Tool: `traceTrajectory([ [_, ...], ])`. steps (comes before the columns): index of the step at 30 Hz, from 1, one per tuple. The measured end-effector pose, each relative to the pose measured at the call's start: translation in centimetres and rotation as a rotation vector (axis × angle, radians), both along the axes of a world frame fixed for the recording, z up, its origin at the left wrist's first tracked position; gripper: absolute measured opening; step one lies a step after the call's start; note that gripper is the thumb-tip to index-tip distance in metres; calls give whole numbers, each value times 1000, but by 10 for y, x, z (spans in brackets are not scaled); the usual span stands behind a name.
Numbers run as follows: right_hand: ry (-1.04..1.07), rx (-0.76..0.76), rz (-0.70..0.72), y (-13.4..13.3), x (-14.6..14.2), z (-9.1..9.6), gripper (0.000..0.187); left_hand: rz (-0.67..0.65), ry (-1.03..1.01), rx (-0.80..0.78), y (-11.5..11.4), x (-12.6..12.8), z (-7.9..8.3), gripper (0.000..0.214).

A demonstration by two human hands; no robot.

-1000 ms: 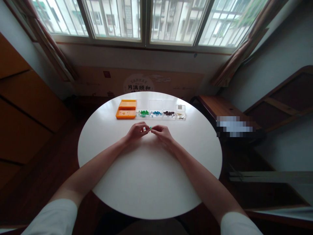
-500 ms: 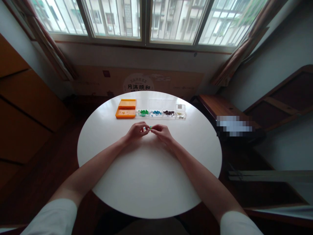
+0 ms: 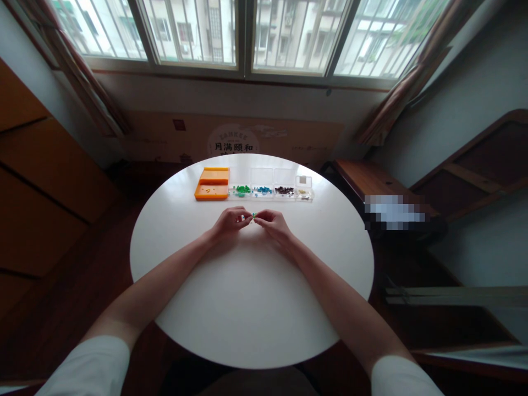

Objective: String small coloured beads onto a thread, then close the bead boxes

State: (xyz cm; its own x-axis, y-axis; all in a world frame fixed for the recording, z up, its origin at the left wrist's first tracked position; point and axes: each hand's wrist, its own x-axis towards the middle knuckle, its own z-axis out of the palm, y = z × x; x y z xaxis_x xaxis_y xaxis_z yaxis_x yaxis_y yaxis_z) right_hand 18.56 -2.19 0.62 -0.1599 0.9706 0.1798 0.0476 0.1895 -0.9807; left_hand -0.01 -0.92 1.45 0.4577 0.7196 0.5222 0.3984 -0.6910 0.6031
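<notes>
My left hand and my right hand meet above the middle of the table. Between their fingertips is a tiny green piece, pinched from both sides; its exact kind is too small to make out. Something small and pale with bluish specks shows inside the curl of my left fingers. Just beyond the hands stand clear plastic boxes with raised lids, holding small green pieces, blue pieces, dark brown pieces and pale pieces.
An orange open case with a few orange bits lies left of the clear boxes. Everything rests on a round white table. A wooden bench stands at the right, and a barred window fills the far wall.
Both hands keep almost the same place and pinch. The tiny green piece between the fingertips looks slightly shifted or turned; otherwise only the view has moved a little.
</notes>
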Motion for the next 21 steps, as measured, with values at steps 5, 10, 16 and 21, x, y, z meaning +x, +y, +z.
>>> traceTrajectory([
  [5,3,-8,-2,-1,-1,3,33,2,-5,-1,1,0,-2,19],
  [10,9,-3,8,-2,-1,3,31,5,-9,4,1,0,-3,16],
  [16,25,0,8,-1,-1,0,30,0,-5,-6,1,0,-2,18],
  [21,43,0,19,-1,-1,-1,29,-5,9,-14,1,0,-2,18],
])
